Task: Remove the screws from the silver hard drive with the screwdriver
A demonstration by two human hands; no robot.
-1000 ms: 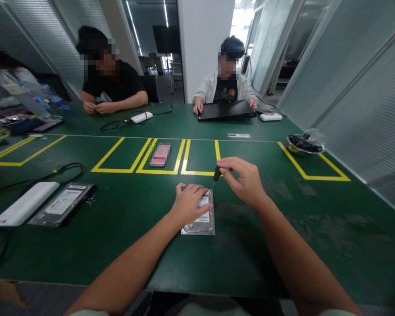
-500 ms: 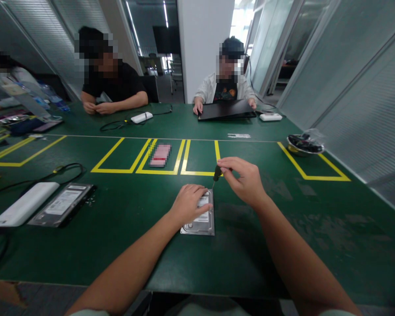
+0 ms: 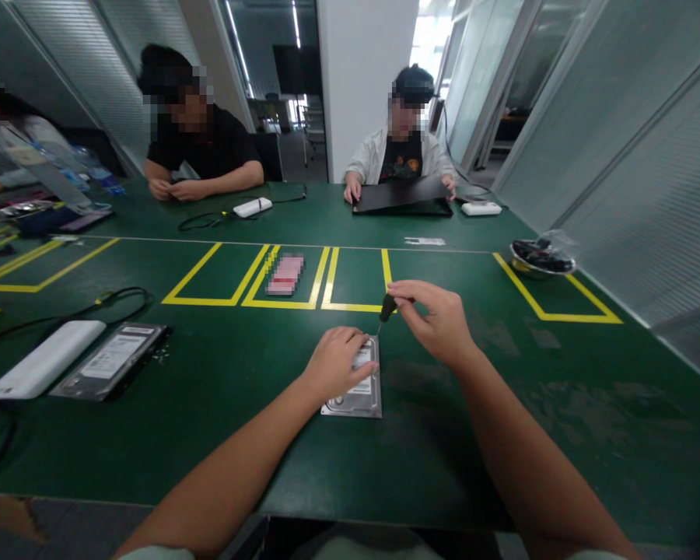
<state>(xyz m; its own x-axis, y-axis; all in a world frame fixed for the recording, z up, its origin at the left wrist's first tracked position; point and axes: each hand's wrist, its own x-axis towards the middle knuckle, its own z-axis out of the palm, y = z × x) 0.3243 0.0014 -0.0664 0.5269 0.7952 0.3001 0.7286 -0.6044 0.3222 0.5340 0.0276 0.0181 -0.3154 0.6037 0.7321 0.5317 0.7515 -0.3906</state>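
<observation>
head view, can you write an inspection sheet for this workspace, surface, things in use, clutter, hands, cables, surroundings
Surface: green table marked with yellow tape.
Job's things: hard drive flat under the left hand; dark-handled screwdriver, tilted, tip at the drive's far right corner, contact too small to confirm.
Clutter: second drive beside a white device at left; pink item, blurred; bowl with dark contents at right.
Hands: left hand spread over the drive, thumb on its top face; right hand gripping the screwdriver handle.
Cables: black cables beyond the white device and on the far side.
Surroundings: three people across the table, one holding a dark panel.
</observation>
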